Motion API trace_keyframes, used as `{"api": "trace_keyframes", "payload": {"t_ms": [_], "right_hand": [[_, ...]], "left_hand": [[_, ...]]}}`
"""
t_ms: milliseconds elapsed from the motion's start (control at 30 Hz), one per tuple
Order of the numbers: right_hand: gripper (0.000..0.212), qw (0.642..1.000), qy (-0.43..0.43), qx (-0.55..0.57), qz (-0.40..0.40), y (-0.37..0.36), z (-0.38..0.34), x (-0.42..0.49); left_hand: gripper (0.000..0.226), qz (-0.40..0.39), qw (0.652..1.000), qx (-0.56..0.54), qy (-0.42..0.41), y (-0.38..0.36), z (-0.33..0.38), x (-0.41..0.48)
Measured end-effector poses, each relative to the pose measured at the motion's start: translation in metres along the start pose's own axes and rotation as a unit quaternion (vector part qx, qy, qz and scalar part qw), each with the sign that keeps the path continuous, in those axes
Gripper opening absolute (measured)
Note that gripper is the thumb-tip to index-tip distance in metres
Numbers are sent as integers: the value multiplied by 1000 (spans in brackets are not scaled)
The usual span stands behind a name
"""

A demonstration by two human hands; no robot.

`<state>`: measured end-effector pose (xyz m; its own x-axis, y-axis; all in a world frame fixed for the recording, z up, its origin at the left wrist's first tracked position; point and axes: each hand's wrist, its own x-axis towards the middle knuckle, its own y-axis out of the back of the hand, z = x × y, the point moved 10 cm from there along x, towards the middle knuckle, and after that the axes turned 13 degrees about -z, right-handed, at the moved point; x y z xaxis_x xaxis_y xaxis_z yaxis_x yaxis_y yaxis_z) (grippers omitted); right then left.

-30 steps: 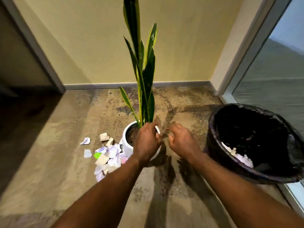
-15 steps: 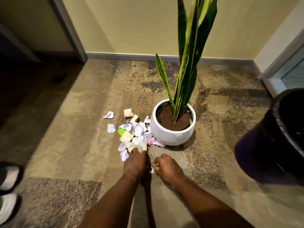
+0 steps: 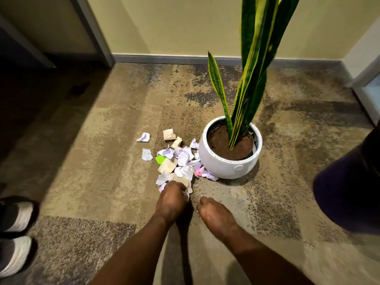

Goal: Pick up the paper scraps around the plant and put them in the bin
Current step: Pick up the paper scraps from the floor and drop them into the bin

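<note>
A heap of white, beige, green and pink paper scraps [image 3: 176,163] lies on the carpet against the left side of the white plant pot [image 3: 226,168], which holds a tall snake plant [image 3: 253,75]. Two loose scraps [image 3: 144,137] [image 3: 147,154] lie further left. My left hand [image 3: 171,199] is at the near edge of the heap, its fingers curled round scraps. My right hand [image 3: 213,214] hovers just to its right, fingers curled, with a sliver of white paper showing at its left edge. The dark bin [image 3: 349,192] is cut off at the right edge.
Two black-and-white shoes [image 3: 15,219] [image 3: 12,256] stand at the left edge. A darker carpet patch [image 3: 78,243] lies at bottom left. The wall and grey baseboard [image 3: 174,58] run behind the plant, with a door frame [image 3: 92,31] at upper left.
My view has dropped and swung left, so the bin slid to the right edge. Both hands came down from the pot's rim to the carpet, and my left hand reached into the heap.
</note>
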<state>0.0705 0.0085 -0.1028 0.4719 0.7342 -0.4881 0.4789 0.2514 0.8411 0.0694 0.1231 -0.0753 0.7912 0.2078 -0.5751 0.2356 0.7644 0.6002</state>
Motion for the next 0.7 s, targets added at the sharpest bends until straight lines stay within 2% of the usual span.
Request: {"api": "trace_keyframes", "payload": {"t_ms": [67,167,267,367,433,467,600,700], "right_hand": [[28,1000,5,-6,3,-1,-1,1],[26,1000,-23,16,12,7,7,1],[26,992,-73,72,75,32,24,2],[53,990,-94,21,99,48,33,10],[74,991,-98,-34,89,50,34,23],[76,989,-103,-51,88,51,35,28],[69,985,-143,-70,68,43,42,46],[48,979,-181,-86,32,39,48,51]], "left_hand": [[33,7,1000,-7,-9,5,-3,0],[28,16,999,-34,-12,8,-6,1],[23,18,999,-43,-13,10,-3,1],[25,23,999,-42,-19,10,2,0],[38,36,999,-18,-28,11,8,2],[47,39,999,-2,-35,12,12,3],[61,30,996,61,-50,8,25,13],[69,21,996,77,-44,2,29,20]]}}
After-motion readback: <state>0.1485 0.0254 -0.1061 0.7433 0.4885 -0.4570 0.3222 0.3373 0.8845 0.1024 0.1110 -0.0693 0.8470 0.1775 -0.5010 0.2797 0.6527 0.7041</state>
